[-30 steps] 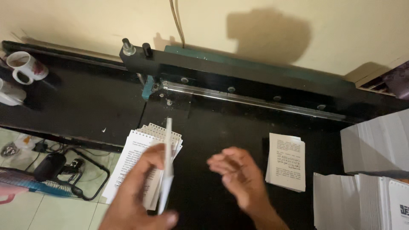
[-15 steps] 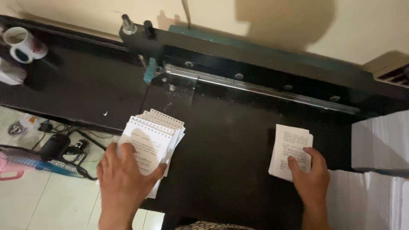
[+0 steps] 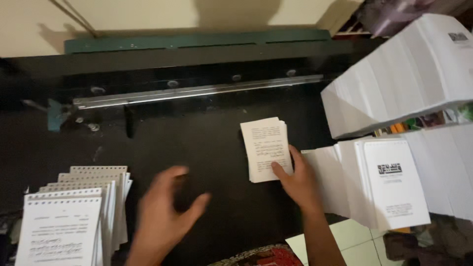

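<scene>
The right hand (image 3: 298, 180) rested on the lower right corner of a small stack of printed sheets (image 3: 266, 148) that lay flat on the black tabletop (image 3: 207, 143), in front of the long metal clamp bar (image 3: 197, 91) of a paper cutter. Its fingers (image 3: 280, 170) were pressed down on the stack's edge, thumb on top, pinning rather than lifting it. The left hand (image 3: 165, 212) hovered blurred above the tabletop between the two piles, fingers spread wide and holding nothing.

At the lower left lay a fanned pile of punched booklets (image 3: 74, 212), their perforated top edges stepped one behind another. To the right stood tall blocks of white paper (image 3: 404, 74) and a lower pile of printed pads (image 3: 384, 182), just beside the right wrist.

Judging from the layout, a good number of booklets were already gathered at the left, while the small stack and the far larger blocks at the right remained to be handled, so most of the work seemed left.
</scene>
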